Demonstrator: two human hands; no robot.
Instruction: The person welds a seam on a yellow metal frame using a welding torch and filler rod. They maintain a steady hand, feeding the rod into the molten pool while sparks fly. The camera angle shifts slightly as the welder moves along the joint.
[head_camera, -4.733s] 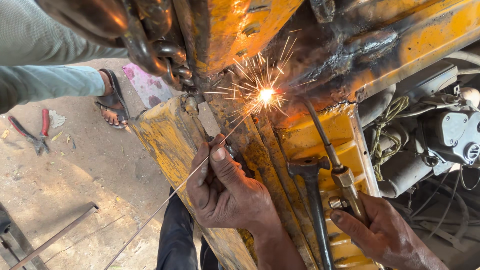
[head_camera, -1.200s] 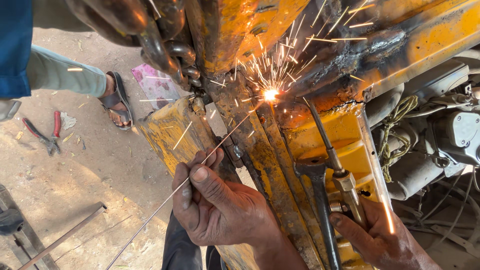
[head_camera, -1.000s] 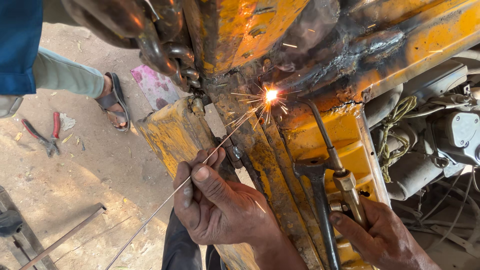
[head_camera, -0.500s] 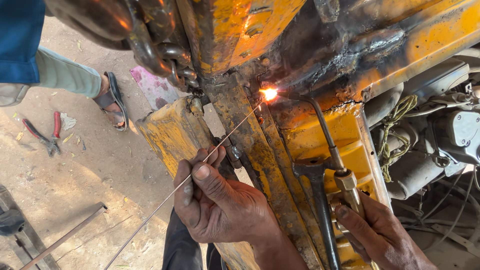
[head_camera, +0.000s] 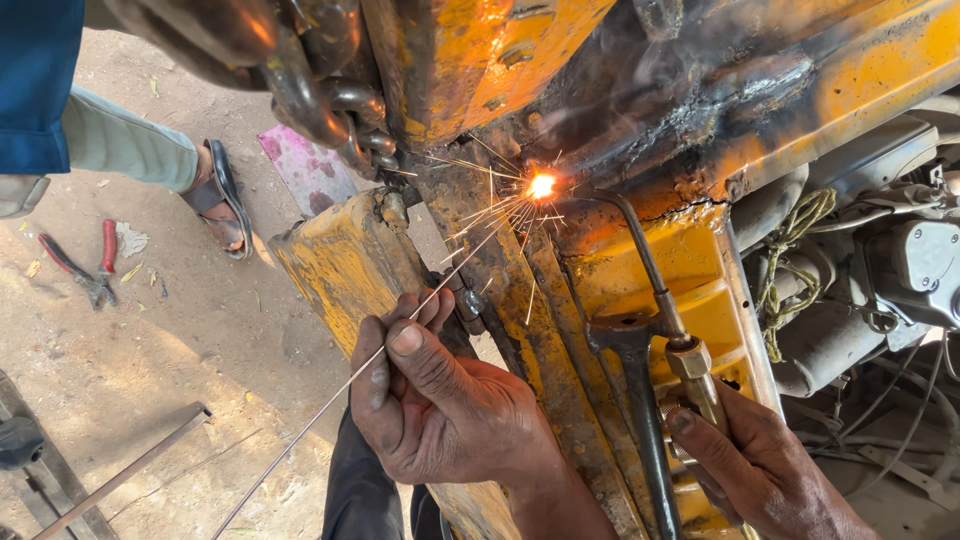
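Since half a second ago: sparks fan out again from the glowing spot (head_camera: 541, 186); hands unmoved.
Filler rod (head_camera: 400, 335): thin, light, springy wire, pinched mid-length by left hand (head_camera: 440, 410), tip at the glow on the yellow frame (head_camera: 690, 270).
Torch (head_camera: 672, 340): rigid, hot-tipped; right hand (head_camera: 765, 470) clamped on its brass body.
Ground, left edge: red-handled pliers (head_camera: 85, 265).

Below me the dirt floor (head_camera: 200, 340) lies in hard sunlight, dusty and strewn with dry leaves. Red-handled pliers (head_camera: 85, 265) lie on it near a sandalled foot (head_camera: 222, 200) of someone standing by. A flat metal bar (head_camera: 120, 475) lies aslant at my lower left, and a pink scrap (head_camera: 305, 170) sits beyond.
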